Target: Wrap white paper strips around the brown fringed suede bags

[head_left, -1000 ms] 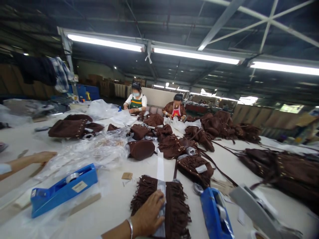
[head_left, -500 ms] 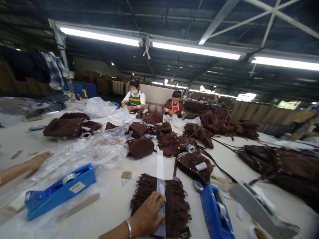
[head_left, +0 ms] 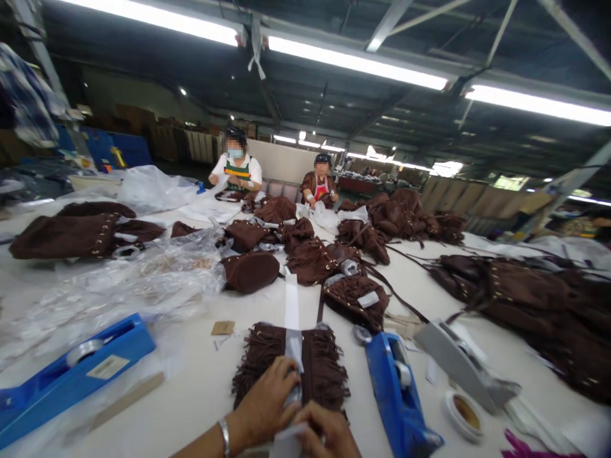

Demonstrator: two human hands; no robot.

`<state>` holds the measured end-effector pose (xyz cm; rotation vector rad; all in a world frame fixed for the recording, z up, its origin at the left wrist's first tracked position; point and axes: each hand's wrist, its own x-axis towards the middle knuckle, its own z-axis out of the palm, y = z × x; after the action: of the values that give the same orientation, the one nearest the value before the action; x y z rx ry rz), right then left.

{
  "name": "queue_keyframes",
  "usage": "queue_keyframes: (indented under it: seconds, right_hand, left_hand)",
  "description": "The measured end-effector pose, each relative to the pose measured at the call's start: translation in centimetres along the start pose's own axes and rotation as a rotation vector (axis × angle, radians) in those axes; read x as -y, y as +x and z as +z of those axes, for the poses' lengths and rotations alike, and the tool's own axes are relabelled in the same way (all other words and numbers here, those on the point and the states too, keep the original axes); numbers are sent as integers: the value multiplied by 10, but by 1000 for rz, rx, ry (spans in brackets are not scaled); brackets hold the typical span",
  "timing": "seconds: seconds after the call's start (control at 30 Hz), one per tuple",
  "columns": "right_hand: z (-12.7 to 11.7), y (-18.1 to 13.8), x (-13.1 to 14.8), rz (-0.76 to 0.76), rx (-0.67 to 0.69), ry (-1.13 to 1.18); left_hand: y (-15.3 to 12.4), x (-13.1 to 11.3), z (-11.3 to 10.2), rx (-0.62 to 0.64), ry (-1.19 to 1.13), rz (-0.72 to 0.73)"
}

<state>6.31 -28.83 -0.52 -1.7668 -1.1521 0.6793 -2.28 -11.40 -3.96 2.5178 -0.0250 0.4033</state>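
A dark brown fringed bag [head_left: 327, 366] lies flat in front of me. A long white strip [head_left: 292, 305], greyish and see-through in its lower part, runs lengthwise over it and extends past its far edge. My left hand [head_left: 265, 397], a silver bangle at its wrist, presses on the strip with bent fingers, thumb toward the right. Close beside it at the bottom edge, my right hand [head_left: 329, 432] pinches a pale, flat end of what looks like the same strip. The bag's near part is hidden under my hands.
Blue tape dispensers stand left [head_left: 81, 375] and right [head_left: 398, 394], beside a grey dispenser [head_left: 465, 362] and a tape roll [head_left: 463, 415]. More brown bags [head_left: 251, 272] and clear plastic bags [head_left: 157, 273] cover the table's middle. Two people [head_left: 236, 168] work across the table.
My right hand has come in from below beside my left hand and grips the strip's near end. Another arm at the left has left the view. The camera has turned slightly right.
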Motion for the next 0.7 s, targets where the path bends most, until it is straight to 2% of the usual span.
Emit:
queue_keyframes:
  seconds: [0.13,0.27,0.4,0.7]
  right_hand:
    - [-5,23,21,-9,-161,-65]
    - [5,42,4,67,-266,-173]
    - [15,49,-20,135,-348,-246]
    - [26,54,-30,179,-394,-475]
  left_hand:
    - [0,8,-4,49,-94,23]
    - [-6,10,-6,54,-164,67]
    - [-9,11,-7,97,-129,83]
    - [-26,42,4,189,-152,2]
